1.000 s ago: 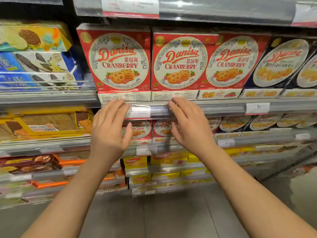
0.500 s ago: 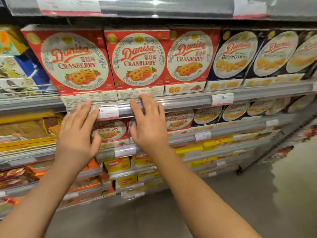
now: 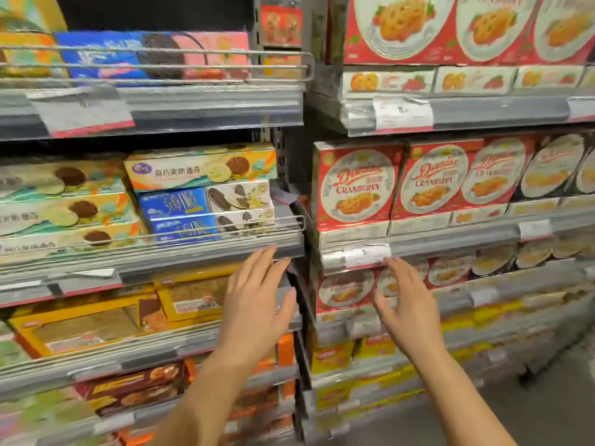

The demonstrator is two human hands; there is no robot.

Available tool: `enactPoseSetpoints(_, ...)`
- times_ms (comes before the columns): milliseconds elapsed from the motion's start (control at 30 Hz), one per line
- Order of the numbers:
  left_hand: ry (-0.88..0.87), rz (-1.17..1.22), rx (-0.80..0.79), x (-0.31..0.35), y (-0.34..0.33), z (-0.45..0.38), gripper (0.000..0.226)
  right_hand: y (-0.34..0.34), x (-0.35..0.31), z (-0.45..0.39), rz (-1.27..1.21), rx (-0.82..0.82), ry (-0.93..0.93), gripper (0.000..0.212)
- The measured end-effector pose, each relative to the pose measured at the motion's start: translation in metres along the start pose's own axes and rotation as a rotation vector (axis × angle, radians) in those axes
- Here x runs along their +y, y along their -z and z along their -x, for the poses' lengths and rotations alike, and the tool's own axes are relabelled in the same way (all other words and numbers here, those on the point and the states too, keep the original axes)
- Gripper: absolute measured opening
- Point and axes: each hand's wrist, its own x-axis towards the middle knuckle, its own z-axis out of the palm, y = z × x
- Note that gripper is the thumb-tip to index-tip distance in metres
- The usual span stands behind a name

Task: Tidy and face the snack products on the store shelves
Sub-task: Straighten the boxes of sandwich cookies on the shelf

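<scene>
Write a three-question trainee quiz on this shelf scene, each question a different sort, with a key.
1. True or false: the left hand grips a box.
2. Multiple choice: the red Cranberry box stands A) left of the upright post, B) right of it, C) on the floor.
3. What stack sits directly under the yellow cookie box?

Key: 1. False, both it and the right hand are open and hold nothing. 2. B. 3. Blue boxes.

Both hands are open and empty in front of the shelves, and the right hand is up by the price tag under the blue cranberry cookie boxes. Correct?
Not quite: the cranberry cookie boxes are red, not blue, as the head view shows. The rest holds: the left hand and right hand are open and empty, and the right hand's fingertips are by the price tag under those boxes.
</scene>
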Motion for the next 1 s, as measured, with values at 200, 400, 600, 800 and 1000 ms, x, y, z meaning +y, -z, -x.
enactPoseSetpoints(200,0.216,-0.103,0.074,-0.109,0.049,0.032,0.061,-0.03,-0.106,0.008,-0.084,-0.009,0.159,0.049)
enactPoseSetpoints(400,0.163,-0.264,-0.086,-0.156,0.06,0.039,0.077,-0.026,-0.21,-0.051,-0.063,0.118,0.381,0.05)
enactPoseSetpoints(600,0.199,-0.211,-0.052,-0.155,0.065,0.035,0.079,-0.023,-0.259,-0.111,0.007,0.292,0.53,0.052)
enactPoseSetpoints(800,0.064,-0.279,0.207,-0.154,0.071,0.012,0.042,-0.026,-0.261,-0.131,0.181,0.256,0.602,0.065)
enactPoseSetpoints(1000,0.134,-0.277,0.208,-0.153,0.064,0.004,0.056,-0.025,-0.25,-0.149,0.365,0.144,0.529,0.063)
